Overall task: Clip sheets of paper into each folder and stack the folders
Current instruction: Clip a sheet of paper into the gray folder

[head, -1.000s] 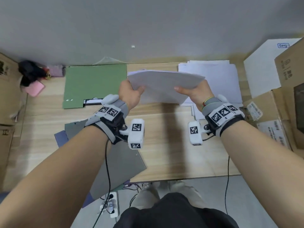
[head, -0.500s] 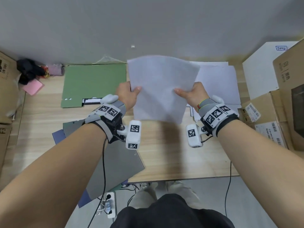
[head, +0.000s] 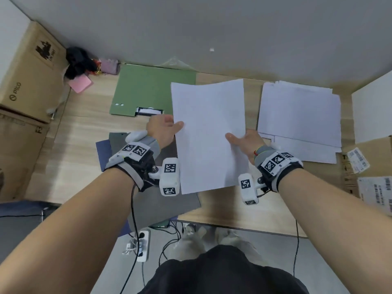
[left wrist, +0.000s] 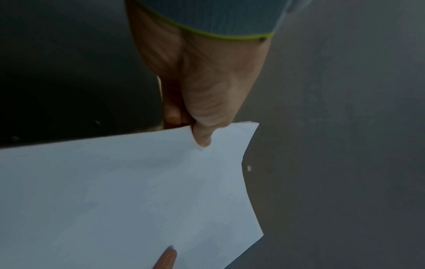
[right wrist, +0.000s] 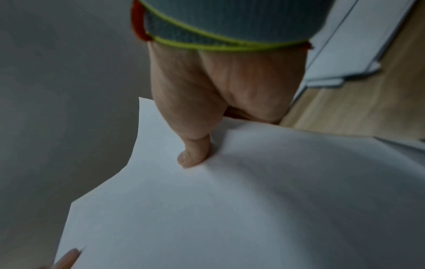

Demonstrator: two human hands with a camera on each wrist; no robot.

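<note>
I hold a batch of white sheets point(head: 209, 134) upright above the desk, its face toward me. My left hand point(head: 167, 129) pinches its left edge, thumb on the front point(left wrist: 202, 138). My right hand point(head: 244, 141) pinches the right edge, thumb pressed on the paper point(right wrist: 193, 154). An open green folder point(head: 152, 90) with a metal clip point(head: 149, 111) lies at the back left. A grey folder point(head: 161, 200) lies on a dark blue one point(head: 102, 149) at the front left, under my left wrist. A loose pile of white paper point(head: 297, 119) lies at the right.
Cardboard boxes stand at the left point(head: 27, 73) and right point(head: 369, 164) of the wooden desk point(head: 244, 211). Pink notes point(head: 80, 84) and dark clutter point(head: 78, 60) sit at the back left corner. A white board point(head: 373, 111) leans at the right. A power strip point(head: 142, 245) lies on the floor.
The sheets have swung from nearly flat to upright facing me, and both hands have come closer to my body and slightly left with them.
</note>
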